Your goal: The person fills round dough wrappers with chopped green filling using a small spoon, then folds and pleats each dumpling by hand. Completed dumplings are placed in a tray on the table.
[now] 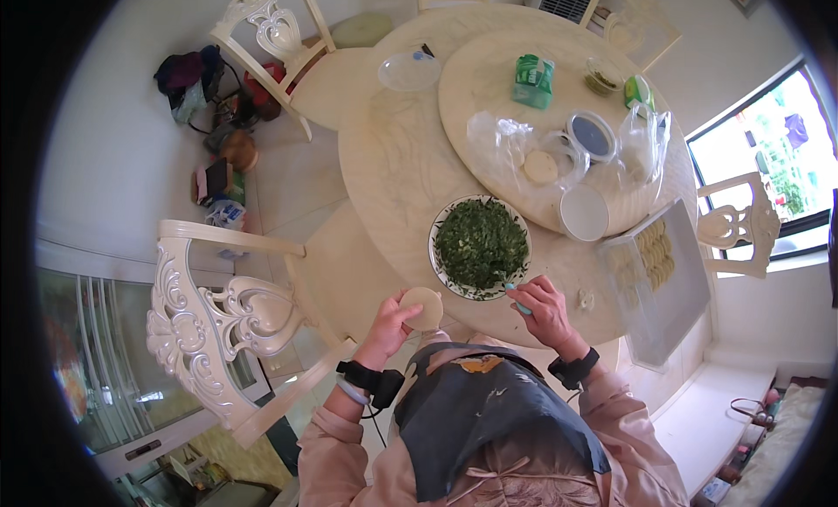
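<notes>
My left hand [394, 323] holds a round, pale dough wrapper [424, 309], its thumb lying across the face. The fingers of my right hand [542, 309] are closed on the turquoise handle of a utensil [522, 305], whose far end reaches into the chopped greens [481, 245]. Those greens fill a dark-rimmed white bowl [433, 261] at the near edge of the table. More round wrappers [541, 167] lie in a clear plastic bag beyond the bowl. At the right, rows of folded dumplings [655, 255] rest in a grey tray [681, 278].
An empty-looking white bowl [584, 212] sits on the round turntable [471, 55], with a blue-lidded container [591, 136], a green packet [533, 81] and plastic bags. A clear lid or plate [410, 72] lies at the far left of the table. Carved chairs [229, 317] surround it.
</notes>
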The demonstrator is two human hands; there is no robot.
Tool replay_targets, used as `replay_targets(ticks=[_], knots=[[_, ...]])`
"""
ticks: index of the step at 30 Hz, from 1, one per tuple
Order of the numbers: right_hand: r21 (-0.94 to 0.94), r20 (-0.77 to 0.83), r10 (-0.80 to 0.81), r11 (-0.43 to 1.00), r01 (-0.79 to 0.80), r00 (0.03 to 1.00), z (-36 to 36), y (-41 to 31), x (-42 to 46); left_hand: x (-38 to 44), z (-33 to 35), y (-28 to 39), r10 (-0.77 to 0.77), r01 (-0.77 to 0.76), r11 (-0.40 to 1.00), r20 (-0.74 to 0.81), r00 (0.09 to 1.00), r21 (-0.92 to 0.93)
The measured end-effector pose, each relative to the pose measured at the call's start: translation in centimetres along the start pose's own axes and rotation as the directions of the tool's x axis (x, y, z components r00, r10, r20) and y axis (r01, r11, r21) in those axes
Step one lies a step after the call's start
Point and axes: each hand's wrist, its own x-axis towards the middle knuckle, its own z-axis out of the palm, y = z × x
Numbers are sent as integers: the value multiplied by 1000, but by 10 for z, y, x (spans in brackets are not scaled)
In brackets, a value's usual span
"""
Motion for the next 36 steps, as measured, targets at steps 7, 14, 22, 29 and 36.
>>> replay_targets(ticks=[7, 14, 22, 29, 36], knots=[[10, -83, 118, 993, -118, 989, 6, -18, 2, 22, 6, 43, -22, 14, 991, 55, 998, 135], [21, -116, 192, 981, -191, 974, 20, -33, 3, 30, 3, 28, -14, 9, 991, 35, 999, 132], [61, -155, 248, 969, -241, 956, 27, -42, 3, 24, -33, -12, -134, 137, 991, 178, 975, -2], [55, -101, 144, 989, -139, 984, 27, -28, 3, 31, -22, -48, -219, 219, 976, 110, 970, 7], [82, -53, 39, 996, -34, 998, 22, -15, 7, 47, 3, -81, -249, 250, 968, 102, 963, -2]])
